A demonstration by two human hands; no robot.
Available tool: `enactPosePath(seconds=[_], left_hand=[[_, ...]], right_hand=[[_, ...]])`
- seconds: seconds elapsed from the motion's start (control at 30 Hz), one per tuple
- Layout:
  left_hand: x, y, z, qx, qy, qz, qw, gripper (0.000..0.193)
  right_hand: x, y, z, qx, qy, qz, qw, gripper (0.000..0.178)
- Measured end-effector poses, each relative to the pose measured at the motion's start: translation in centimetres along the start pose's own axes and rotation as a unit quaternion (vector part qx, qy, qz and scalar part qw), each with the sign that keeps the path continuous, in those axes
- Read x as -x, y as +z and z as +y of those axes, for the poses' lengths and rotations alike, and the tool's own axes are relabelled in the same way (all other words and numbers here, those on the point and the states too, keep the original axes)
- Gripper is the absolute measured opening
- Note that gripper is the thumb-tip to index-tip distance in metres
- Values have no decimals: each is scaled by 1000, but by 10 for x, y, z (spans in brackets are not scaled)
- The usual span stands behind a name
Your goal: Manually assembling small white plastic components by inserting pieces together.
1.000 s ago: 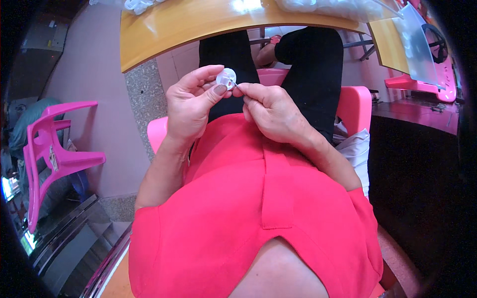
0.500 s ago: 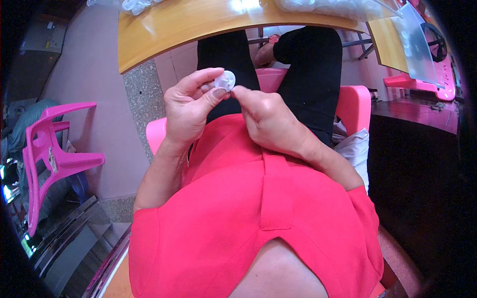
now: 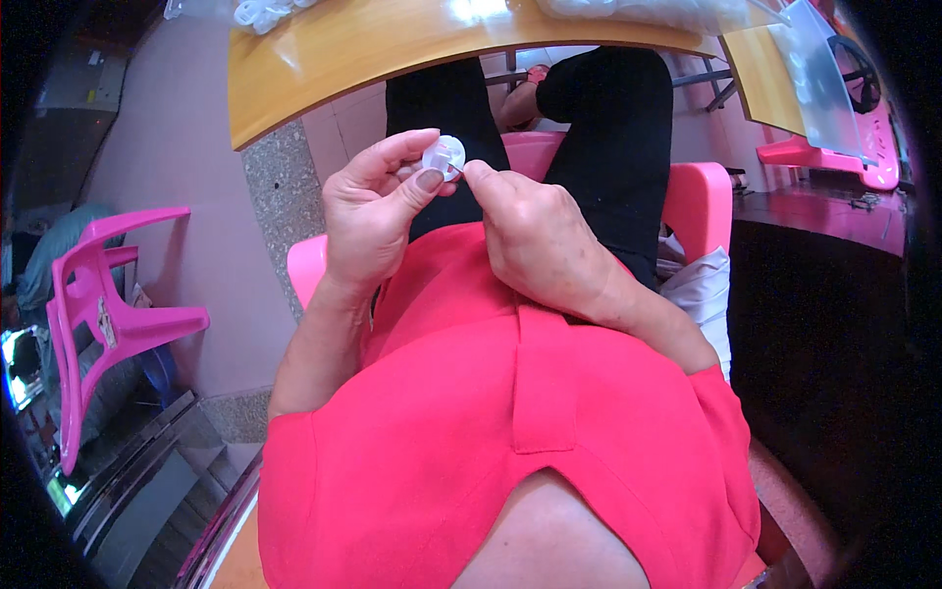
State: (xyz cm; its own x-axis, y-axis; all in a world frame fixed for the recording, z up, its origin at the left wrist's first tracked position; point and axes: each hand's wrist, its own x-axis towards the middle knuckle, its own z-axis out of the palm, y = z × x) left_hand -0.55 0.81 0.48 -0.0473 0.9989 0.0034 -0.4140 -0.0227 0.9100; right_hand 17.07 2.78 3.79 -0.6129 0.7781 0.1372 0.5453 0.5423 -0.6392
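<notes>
Above my lap, my left hand pinches a small round white plastic piece between thumb and fingers. Raised parts show on the face of the piece. My right hand is closed close beside it, thumb and forefinger pressed together at the piece's right edge. A thin, dark, pin-like bit reaches from those fingertips toward the white piece. Its far end is too small to make out, and the rest is hidden in my fingers.
A wooden table stands ahead, with white plastic parts in clear bags on it. A translucent bin is at the far right. One pink plastic chair stands at left; a dark cabinet is at right.
My right fingertips have shifted slightly, and the thin dark bit now shows between them and the white piece. The piece has turned a little in my left hand.
</notes>
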Motion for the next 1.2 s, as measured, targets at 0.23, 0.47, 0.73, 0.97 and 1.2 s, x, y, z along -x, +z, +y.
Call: enactPosePath(seconds=[0.23,0.47,0.73,0.97,1.2], left_hand=[[2,0,-2,-8,0,13,1000,32],[4,1,-4,-59,-12,32,998,27],[5,5,-7,-148,-88,41,984,20],[1,3,-6,-127,-78,0,989,13],[-5,-6,9,48,-58,-7,997,19]], right_hand=[[-1,3,-4,137,-25,-6,990,33],[-4,3,-12,318,-58,-52,945,25],[-11,-6,-21,352,-113,-162,915,19],[-15,-32,-20,350,-158,-195,903,18],[-3,-53,-5,229,-57,-94,967,33]])
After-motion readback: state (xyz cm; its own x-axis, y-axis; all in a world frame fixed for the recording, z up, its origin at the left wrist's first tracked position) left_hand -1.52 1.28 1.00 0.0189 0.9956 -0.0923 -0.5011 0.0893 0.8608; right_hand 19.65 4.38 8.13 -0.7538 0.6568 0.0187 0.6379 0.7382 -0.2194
